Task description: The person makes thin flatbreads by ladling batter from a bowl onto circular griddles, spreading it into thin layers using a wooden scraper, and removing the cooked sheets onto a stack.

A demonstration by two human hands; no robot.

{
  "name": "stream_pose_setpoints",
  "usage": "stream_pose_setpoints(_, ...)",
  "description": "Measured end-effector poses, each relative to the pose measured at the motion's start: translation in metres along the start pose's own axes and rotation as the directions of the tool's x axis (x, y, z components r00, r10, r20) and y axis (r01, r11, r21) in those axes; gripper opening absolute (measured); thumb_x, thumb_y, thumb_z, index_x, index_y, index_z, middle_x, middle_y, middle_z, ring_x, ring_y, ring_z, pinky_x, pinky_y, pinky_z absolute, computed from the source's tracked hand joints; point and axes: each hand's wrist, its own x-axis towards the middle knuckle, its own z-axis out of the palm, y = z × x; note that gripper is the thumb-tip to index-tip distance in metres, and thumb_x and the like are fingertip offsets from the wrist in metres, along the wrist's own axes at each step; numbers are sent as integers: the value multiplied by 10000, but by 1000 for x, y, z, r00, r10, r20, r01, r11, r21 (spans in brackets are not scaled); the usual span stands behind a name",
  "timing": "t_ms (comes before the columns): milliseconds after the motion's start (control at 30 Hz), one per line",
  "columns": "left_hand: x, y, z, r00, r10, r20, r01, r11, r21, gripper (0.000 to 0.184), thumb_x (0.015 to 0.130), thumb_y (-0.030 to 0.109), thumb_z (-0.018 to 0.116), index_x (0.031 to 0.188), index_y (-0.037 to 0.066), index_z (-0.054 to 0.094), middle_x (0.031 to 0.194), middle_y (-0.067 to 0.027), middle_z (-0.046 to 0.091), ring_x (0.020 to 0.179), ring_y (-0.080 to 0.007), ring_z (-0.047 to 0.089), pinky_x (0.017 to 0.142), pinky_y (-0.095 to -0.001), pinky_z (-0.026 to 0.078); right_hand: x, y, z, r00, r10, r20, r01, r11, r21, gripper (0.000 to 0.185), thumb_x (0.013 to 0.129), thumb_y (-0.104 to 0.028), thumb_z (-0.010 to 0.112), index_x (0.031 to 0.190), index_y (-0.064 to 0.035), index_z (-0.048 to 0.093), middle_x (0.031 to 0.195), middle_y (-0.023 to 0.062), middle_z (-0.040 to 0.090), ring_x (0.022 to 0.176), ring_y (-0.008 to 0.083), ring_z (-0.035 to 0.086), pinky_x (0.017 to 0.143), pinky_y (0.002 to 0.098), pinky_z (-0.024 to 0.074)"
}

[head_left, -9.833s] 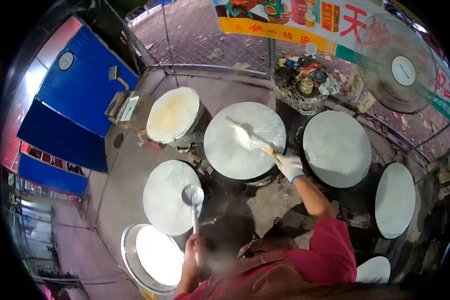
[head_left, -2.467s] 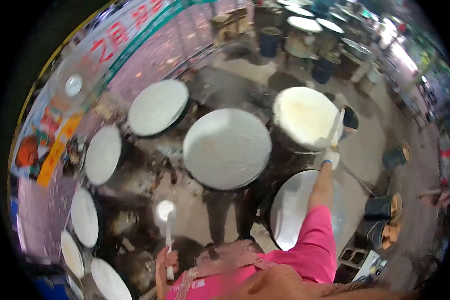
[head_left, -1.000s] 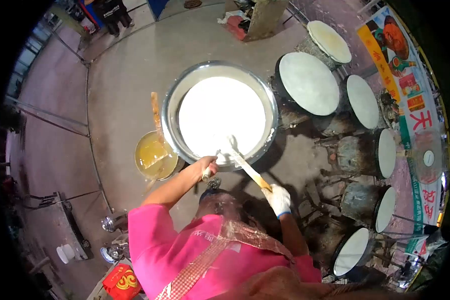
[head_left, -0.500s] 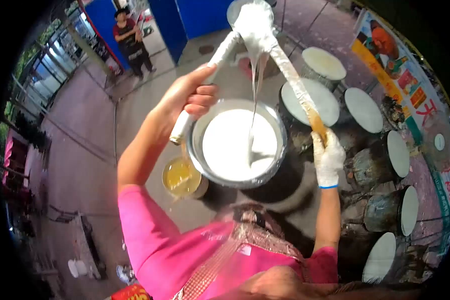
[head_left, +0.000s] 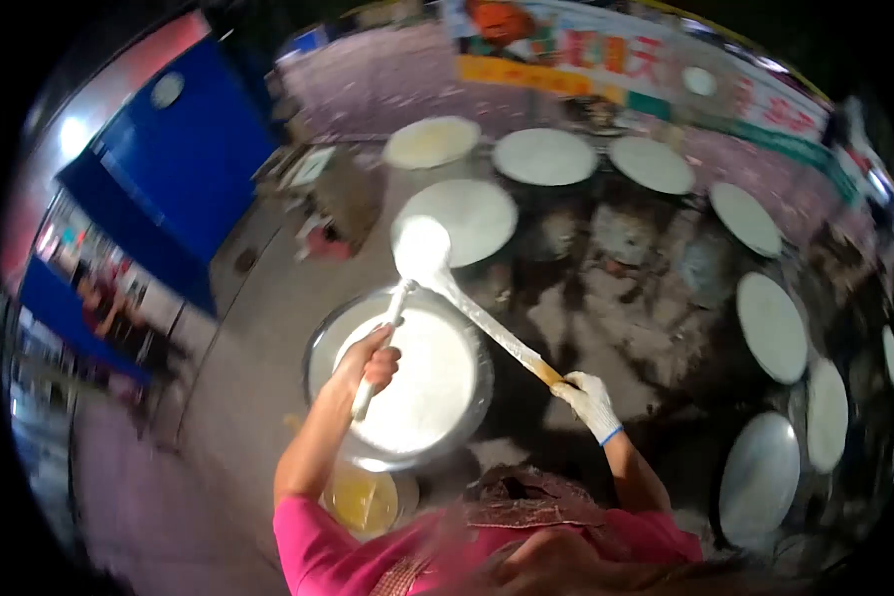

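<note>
My bare left hand (head_left: 372,363) is closed round the white handle of a ladle (head_left: 420,246), whose bowl is full of white batter. In my gloved right hand (head_left: 588,400) is the yellowish end of a long batter-coated paddle (head_left: 497,331); its far end meets the ladle's bowl. Below the ladle stands a large metal basin (head_left: 486,382) holding white batter (head_left: 407,382). Just beyond the ladle is a round griddle (head_left: 472,221) with a pale surface.
More round griddles (head_left: 544,157) curve from the back round to the right. A pot of yellow liquid (head_left: 363,499) stands near me, beside the basin. A box-like stand (head_left: 338,194) is at the back left. Another person (head_left: 124,323) stands by the blue panels (head_left: 179,139).
The view has turned toward the griddles. Both hands, with ladle and paddle, appear lower and farther from the camera. The batter strands that hung from the ladle no longer show.
</note>
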Motion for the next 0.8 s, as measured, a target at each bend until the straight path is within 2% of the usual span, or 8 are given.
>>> stream_pose_setpoints(133,57,-45,100,962,83,260,-181,905,384,97,938,290,430,1004,331,372,512,19,312,337,-56,248,264,-187,184,-44,8,-64,988,-7,-155,53,953,298,251,791,-256,638,918,-40,644,619,4,556,507,80,489,450,250,388)
stream_pose_setpoints(267,173,-111,147,756,-595,273,617,787,11,182,920,308,448,912,127,468,514,19,330,363,-62,317,284,-178,259,-81,117,-83,938,62,-342,7,981,195,325,795,-325,610,935,-33,634,728,76,614,675,169,555,619,317,439)
stream_pose_setpoints(400,253,-245,188,479,-823,304,872,487,-55,383,916,316,394,720,-8,449,486,-23,365,384,-125,365,351,-225,360,-228,214,-88,821,335,-462,-260,940,219,358,817,-352,565,885,-3,607,750,135,595,715,195,542,664,346,419)
stream_pose_setpoints(533,266,-392,254,134,-906,401,977,188,99,386,944,241,392,1201,-45,416,589,-4,394,462,-93,394,407,-206,368,-374,307,-32,325,437,-839,-212,898,385,411,798,-408,593,918,-16,624,749,116,622,712,174,578,628,338,440)
stream_pose_setpoints(567,265,-423,276,95,-918,386,957,190,218,394,943,245,403,1240,-15,407,608,-2,403,463,-83,392,387,-198,345,-407,304,-37,174,550,-817,-481,771,416,405,800,-404,595,931,-22,628,730,110,620,689,173,578,612,341,440)
stream_pose_setpoints(600,253,-450,306,-8,-937,350,957,94,275,314,943,256,401,1047,-23,503,590,-6,396,454,-87,393,364,-199,328,-433,285,-42,-1,618,-787,-697,564,443,400,801,-399,596,943,-27,631,711,104,618,666,171,579,595,344,440)
stream_pose_setpoints(700,293,-547,358,-415,-909,47,756,-315,574,481,897,424,452,558,107,326,474,14,271,355,-116,286,328,-237,300,-462,223,-86,-255,794,-552,-435,415,799,381,800,-359,620,1052,-74,626,693,48,626,565,143,518,541,295,422)
stream_pose_setpoints(800,269,-615,410,390,-921,-18,188,61,980,265,890,314,482,822,58,469,483,3,280,341,-136,263,309,-286,256,-446,223,-99,-349,531,-772,-443,632,636,387,829,-145,584,1210,-97,533,914,86,659,691,163,581,658,290,473)
